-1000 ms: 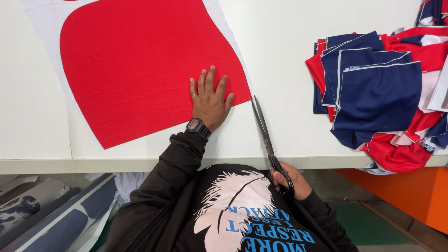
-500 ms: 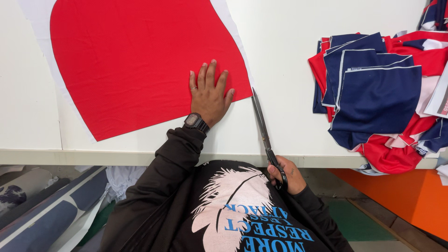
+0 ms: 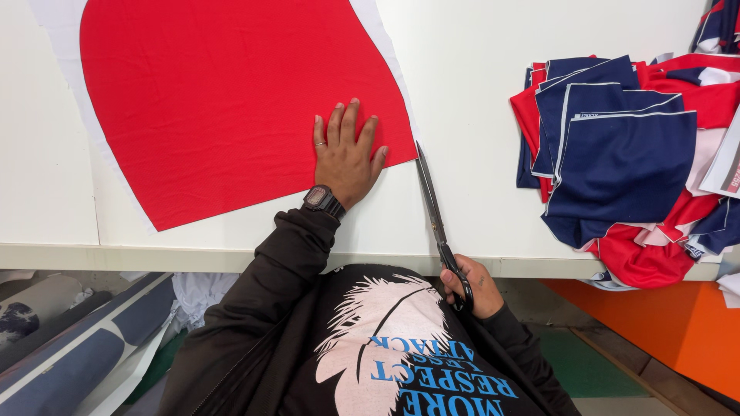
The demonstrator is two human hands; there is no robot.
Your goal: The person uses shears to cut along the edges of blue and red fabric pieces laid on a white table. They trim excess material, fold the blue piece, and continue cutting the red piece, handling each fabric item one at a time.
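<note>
Since the earlier frame, little had shifted: the left hand (image 3: 344,156) stayed pressed flat, fingers spread, on the red fabric (image 3: 231,100) spread on the white desk (image 3: 478,69). Just right of that fabric, the right hand (image 3: 472,285) gripped long scissors (image 3: 433,208), blades nearly closed; folded navy-and-red pieces (image 3: 624,169) lay farther right.
</note>
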